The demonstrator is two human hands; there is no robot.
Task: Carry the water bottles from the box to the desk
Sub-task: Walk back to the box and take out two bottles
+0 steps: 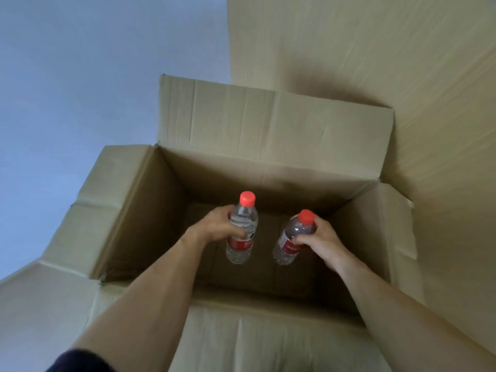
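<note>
Two clear water bottles with red caps and red labels are inside the open cardboard box [171, 200], each held by one hand. The left bottle [241, 237] stands nearly upright above the box floor, its cap toward the far wall of the box. The left hand [220, 224] is wrapped around its upper body just below the shoulder, fingers curled round the front and covering part of the plastic above the label. The right bottle [291, 241] sits just beside it, toward the right wall of the box, and leans so that its cap tips right and its base points left. The right hand [316, 238] grips it around the neck and shoulder, thumb on the near side and fingers curled over the top close to the cap. The two bottles are near each other but apart. Whether their bases touch the box floor cannot be told.

Both bare forearms reach in over the near edge of the box. A dark sleeve [80, 362] shows on the left arm, nearest the camera.

All four flaps of the box are folded outward. Beyond the box's left flap lies a pale blue-grey floor [80, 76]. Past the far and right flaps a large sheet of cardboard [375, 49] spreads out.
</note>
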